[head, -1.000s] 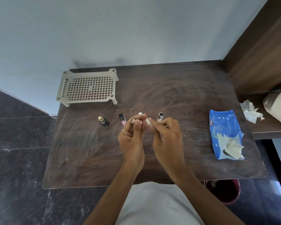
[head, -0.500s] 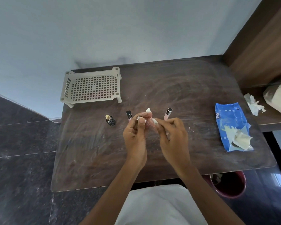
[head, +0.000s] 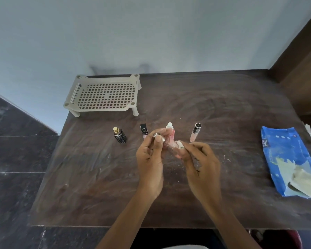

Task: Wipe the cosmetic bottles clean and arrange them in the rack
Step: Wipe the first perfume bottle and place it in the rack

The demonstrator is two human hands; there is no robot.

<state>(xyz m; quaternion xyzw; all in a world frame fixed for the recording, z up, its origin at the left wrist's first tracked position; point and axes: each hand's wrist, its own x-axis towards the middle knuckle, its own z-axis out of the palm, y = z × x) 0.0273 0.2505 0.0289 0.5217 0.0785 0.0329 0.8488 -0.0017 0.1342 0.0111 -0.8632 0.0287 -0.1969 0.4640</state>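
A dark wood-grain worktop [head: 205,108] sits against a pale wall, smeared with whitish streaks. Over its middle, the left hand [head: 150,159] is curled around a clear pink bottle [head: 171,135], white cap pointing away, held off the surface. The right hand [head: 199,162] pinches a small white wipe [head: 179,144] against the bottle's lower body. Beyond the hands, 3 more bottles stand in a row: a black one with a gold cap [head: 119,135] on the left, a black-capped pink tube [head: 144,131] beside it, and a slim pink tube [head: 195,132] on the right. The cream grid rack [head: 104,94] sits empty at the back left corner. A blue wipes pack [head: 284,159] lies at the right edge.
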